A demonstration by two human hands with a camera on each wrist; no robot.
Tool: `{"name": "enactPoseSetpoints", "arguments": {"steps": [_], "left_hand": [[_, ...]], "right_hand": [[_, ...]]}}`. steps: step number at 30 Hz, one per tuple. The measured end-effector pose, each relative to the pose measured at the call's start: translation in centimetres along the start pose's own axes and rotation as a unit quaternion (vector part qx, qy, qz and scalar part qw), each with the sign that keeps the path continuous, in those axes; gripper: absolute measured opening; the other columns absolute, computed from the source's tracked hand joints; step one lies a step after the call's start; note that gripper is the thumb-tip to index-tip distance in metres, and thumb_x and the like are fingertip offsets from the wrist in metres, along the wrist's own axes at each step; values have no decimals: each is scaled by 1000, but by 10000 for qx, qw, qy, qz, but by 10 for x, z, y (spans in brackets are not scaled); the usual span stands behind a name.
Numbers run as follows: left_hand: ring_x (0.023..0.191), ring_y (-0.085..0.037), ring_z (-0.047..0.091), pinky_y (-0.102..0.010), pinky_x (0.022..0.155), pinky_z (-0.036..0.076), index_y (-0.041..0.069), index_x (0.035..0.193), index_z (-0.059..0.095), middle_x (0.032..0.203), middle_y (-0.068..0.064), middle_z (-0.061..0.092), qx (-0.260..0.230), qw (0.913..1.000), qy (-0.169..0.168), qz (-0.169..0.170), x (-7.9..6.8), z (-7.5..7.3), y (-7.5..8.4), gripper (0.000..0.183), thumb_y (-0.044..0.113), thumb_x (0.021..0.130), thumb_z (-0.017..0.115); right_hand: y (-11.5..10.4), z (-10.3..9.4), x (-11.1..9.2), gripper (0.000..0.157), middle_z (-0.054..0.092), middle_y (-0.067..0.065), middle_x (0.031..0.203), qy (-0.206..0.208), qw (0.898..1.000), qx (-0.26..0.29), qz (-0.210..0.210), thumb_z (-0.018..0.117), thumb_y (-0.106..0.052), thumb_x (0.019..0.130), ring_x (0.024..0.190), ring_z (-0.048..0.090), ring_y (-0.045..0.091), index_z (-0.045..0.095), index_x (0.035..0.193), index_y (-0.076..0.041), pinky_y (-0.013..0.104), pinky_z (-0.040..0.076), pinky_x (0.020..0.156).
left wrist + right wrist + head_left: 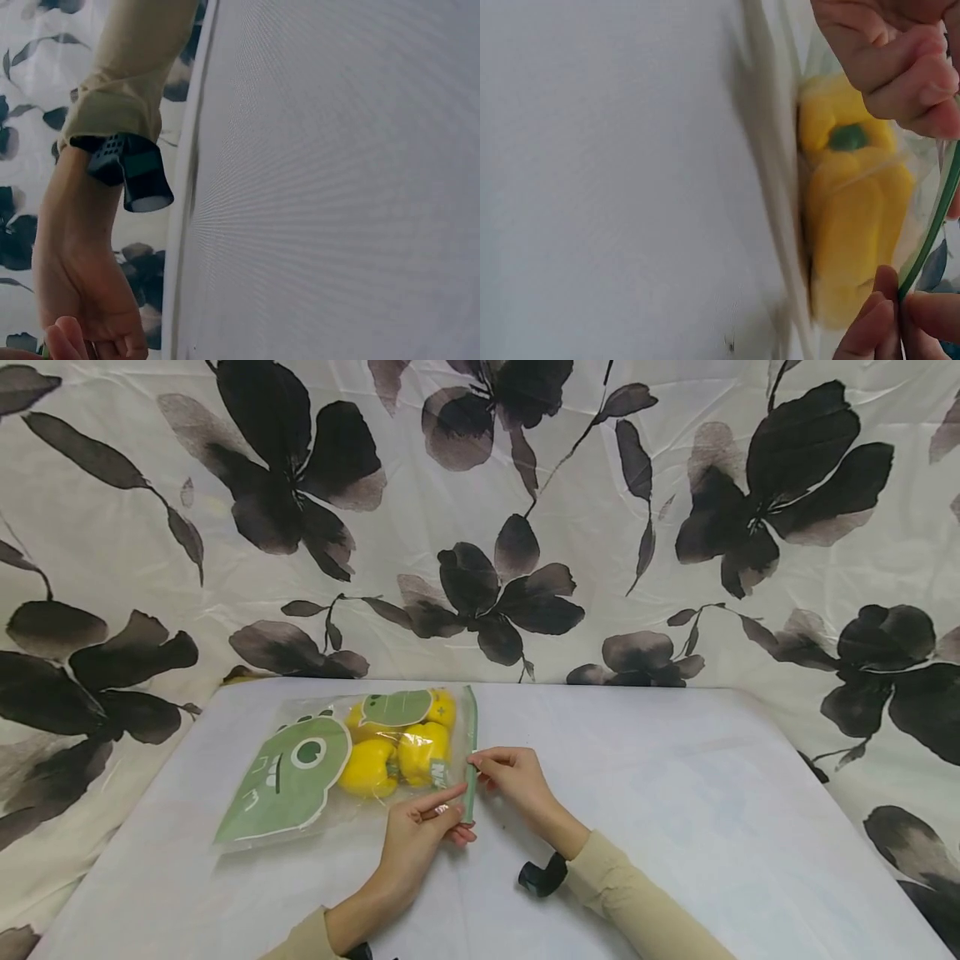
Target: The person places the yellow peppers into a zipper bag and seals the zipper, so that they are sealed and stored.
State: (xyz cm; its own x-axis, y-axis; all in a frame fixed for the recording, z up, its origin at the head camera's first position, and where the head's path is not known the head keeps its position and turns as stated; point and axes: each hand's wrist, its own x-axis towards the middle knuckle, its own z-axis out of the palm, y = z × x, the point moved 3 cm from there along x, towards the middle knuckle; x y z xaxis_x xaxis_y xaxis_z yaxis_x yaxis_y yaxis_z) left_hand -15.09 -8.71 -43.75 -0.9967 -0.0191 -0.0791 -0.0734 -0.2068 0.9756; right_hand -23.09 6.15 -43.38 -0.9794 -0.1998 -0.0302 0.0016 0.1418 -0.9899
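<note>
A clear zip bag [375, 760] printed with a green cartoon creature lies flat at the left of the table. Several yellow bell peppers [367, 768] show through it, and a green zip strip [470, 735] edges its right side. My right hand [521, 785] pinches that strip near its middle between thumb and forefinger. The near end of the strip is in the grip of my left hand [423, 835], its forefinger stretched over the plastic. In the right wrist view, the right hand's fingertips [870, 322] press on the strip, with the left hand [900, 71] above.
A white cloth covers the table [660, 777], whose back edge meets a floral curtain [480, 527]. A black wrist camera [543, 877] hangs under the right sleeve [630, 893].
</note>
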Motion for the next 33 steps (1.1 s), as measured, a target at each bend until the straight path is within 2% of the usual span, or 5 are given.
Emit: {"name": "enactPoseSetpoints", "arguments": {"steps": [9,13,16,24,33], "left_hand": [[58,-19,69,-29,60,56,-5,122,67,77,-24,71,59,10000,36,-70,1,-1,0,34,-8,89,62],[58,-19,69,-29,59,56,-4,122,67,78,-24,71,47,10000,22,-63,0,-1,-1,35,-8,88,62],[58,-19,69,-29,59,56,-4,123,67,79,-24,71,54,10000,19,-66,0,-1,-2,35,-8,88,62],[58,-18,68,-28,58,56,-5,123,66,80,-24,71,129,9999,31,-27,1,-2,-2,35,-8,88,62],[57,-18,69,-29,58,56,-4,122,67,78,-23,71,196,9998,5,-23,0,-1,-3,35,-7,88,62]], "right_hand": [[2,3,18,19,72,9,88,351,9993,116,-38,61,-5,94,71,59,16,75,102,4,26,49,66],[3,5,29,20,73,9,90,469,9986,222,136,60,-7,95,71,60,15,75,103,3,27,51,69],[3,7,39,22,73,10,100,481,9977,363,319,58,-8,96,76,62,14,74,108,3,28,53,72],[5,8,72,35,61,15,131,-45,9945,809,663,44,-12,104,102,58,21,61,130,3,32,53,84],[3,8,100,44,42,16,151,-677,9872,1246,731,35,-18,107,128,46,30,46,145,2,42,39,106]]}}
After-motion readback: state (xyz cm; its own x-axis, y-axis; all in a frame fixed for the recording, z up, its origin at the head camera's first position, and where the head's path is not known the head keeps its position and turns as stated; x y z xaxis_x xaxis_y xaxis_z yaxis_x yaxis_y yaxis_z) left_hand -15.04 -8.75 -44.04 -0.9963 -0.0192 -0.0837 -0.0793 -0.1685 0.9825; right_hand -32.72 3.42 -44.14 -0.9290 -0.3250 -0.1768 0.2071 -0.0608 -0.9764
